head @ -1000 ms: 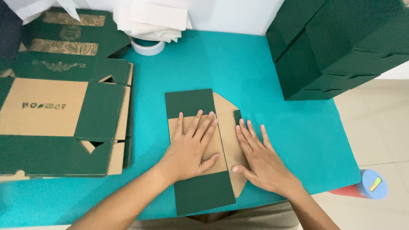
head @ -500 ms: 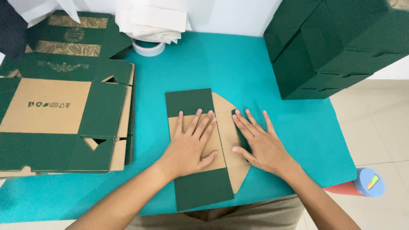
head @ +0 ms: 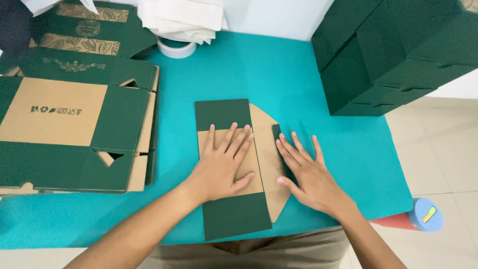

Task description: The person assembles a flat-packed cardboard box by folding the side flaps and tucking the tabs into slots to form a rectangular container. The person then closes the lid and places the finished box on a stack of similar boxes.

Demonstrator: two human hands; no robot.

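Both forearms reach forward, left hand [head: 221,167] and right hand [head: 304,174] flat, palms down, fingers spread

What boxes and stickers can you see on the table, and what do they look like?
Folded card: middle of the table, under the left hand and right hand; flat, dark green and brown.
Flat boxes: left side, stacked; green with brown panels and small dark symbols.
Patterned boxes: far left corner; green with gold leaf designs.
Made-up boxes: far right, stacked; plain dark green.
Tape roll: far edge; white ring.
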